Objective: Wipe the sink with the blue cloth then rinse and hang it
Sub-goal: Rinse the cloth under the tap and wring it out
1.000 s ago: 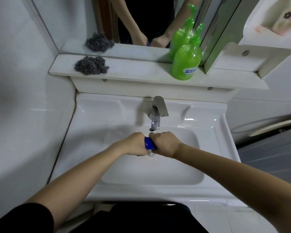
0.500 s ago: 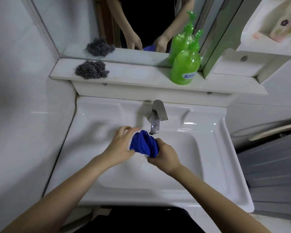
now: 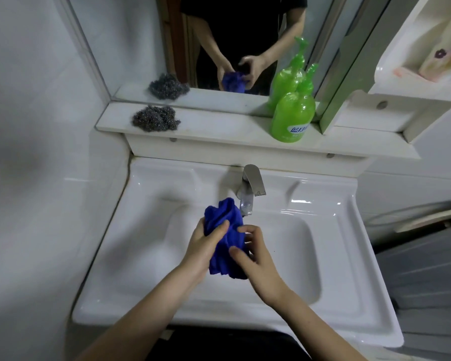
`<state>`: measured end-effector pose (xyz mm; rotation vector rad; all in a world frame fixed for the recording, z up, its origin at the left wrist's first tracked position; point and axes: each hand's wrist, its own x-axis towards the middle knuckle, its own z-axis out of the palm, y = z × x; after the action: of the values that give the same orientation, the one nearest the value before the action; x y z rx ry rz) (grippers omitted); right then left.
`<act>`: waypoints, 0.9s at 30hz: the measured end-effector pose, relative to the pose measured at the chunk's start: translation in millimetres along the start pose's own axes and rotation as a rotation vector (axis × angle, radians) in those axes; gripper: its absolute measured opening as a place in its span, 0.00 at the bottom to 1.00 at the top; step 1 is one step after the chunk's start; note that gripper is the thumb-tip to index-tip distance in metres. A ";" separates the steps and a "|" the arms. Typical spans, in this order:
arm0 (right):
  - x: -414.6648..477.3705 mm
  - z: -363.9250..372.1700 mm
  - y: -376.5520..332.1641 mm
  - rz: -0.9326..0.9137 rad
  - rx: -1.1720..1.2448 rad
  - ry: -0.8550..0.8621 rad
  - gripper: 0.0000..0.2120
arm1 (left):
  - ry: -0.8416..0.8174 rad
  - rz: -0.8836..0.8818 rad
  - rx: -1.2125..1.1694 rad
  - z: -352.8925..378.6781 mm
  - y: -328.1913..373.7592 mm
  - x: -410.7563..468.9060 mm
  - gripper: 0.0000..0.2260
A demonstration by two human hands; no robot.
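Blue cloth (image 3: 224,241) is bunched in a wad over the sink (image 3: 349,282) basin, just near of the tap (image 3: 248,194) spout. Left hand (image 3: 206,248) is wrapped round its left side, thumb across the front; right hand (image 3: 255,259) pinches its right side between thumb and fingers. Whether water runs cannot be told. Judgement: the cloth is soft and limp, keeps no shape, and is probably wet, so heavier and liable to drip; it is best taken by two corners of one edge and spread for hanging; no rail or hook is in view.
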<state>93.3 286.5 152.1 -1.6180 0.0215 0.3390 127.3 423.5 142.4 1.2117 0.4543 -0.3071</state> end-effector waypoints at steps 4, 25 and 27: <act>7.9 -2.6 -9.1 0.164 0.165 0.175 0.18 | -0.113 -0.114 -0.092 -10.5 16.5 -4.4 0.14; 19.3 -13.3 -22.5 -0.051 -0.080 0.254 0.09 | -0.004 0.318 0.239 -3.4 14.1 -23.6 0.11; 22.8 -10.8 -38.7 0.009 0.150 0.124 0.16 | -0.049 0.378 0.309 -1.5 15.4 -24.8 0.15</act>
<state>125.7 283.4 184.9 -1.4885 0.1455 0.2385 112.6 429.7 166.9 1.5574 0.1297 -0.0812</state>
